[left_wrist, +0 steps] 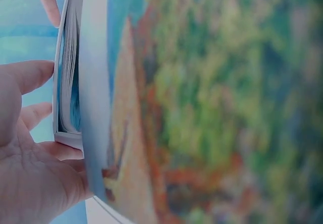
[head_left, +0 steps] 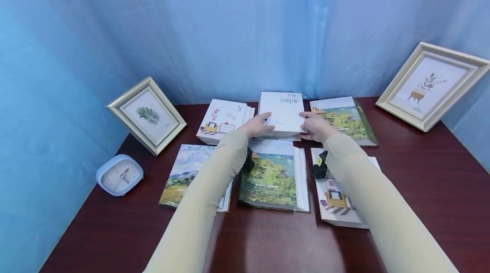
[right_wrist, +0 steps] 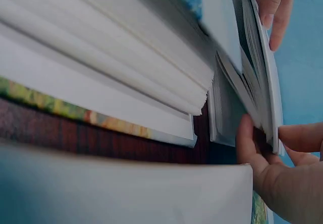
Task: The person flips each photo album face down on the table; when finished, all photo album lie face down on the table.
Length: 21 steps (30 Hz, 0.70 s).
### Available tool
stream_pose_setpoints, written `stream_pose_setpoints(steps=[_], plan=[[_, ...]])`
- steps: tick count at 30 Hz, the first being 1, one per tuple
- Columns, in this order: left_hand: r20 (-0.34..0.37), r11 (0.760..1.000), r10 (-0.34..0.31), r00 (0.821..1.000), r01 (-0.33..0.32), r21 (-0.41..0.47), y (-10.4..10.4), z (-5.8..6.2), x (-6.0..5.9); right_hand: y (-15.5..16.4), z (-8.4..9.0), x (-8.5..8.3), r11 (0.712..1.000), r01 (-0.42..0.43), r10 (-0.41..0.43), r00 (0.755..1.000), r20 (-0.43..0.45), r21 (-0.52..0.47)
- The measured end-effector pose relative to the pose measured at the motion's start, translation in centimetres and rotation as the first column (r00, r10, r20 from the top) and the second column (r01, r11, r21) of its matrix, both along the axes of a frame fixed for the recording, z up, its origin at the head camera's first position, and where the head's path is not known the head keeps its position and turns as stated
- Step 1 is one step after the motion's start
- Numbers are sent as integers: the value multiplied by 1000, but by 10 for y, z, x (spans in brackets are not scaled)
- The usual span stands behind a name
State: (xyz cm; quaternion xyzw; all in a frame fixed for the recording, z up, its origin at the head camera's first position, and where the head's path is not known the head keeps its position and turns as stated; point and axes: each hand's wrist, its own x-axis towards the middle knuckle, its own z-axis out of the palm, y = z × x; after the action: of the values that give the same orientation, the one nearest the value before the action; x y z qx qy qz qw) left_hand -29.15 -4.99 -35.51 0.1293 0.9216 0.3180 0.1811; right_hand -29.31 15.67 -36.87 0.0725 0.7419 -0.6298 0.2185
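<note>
A white photo album (head_left: 282,111) with dark lettering lies in the middle of the back row on a dark wooden table (head_left: 421,188). My left hand (head_left: 263,123) grips its near left corner, thumb on the cover. On the near right corner my right hand (head_left: 309,125) holds it the same way. In the left wrist view the album's page edges (left_wrist: 68,82) show beside my left hand (left_wrist: 30,148), and a blurred landscape cover (left_wrist: 212,108) fills the frame. The right wrist view has my right hand (right_wrist: 282,168) pinching the album's edge (right_wrist: 252,98).
Other albums surround it: an illustrated white one (head_left: 223,120) at back left, a landscape one (head_left: 344,120) at back right, three in the front row (head_left: 273,177). Picture frames lean at left (head_left: 147,115) and right (head_left: 430,83). A blue clock (head_left: 119,174) stands at front left.
</note>
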Motion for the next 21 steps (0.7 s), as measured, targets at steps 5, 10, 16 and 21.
stream_pose_setpoints(steps=[5,10,16,21], plan=[[22,999,-12,1000,14,-50,3,11,-1,0,2,-1,996,24,-25,1000,-13,-84],[55,996,-8,998,13,-90,2,11,-9,1,4,-1,979,60,-60,998,5,-192],[33,995,-13,999,16,-95,-7,0,-18,1,5,0,944,95,-79,995,61,-316],[49,1000,9,999,-8,-26,-15,5,-7,2,5,-1,928,78,-60,996,62,-365]])
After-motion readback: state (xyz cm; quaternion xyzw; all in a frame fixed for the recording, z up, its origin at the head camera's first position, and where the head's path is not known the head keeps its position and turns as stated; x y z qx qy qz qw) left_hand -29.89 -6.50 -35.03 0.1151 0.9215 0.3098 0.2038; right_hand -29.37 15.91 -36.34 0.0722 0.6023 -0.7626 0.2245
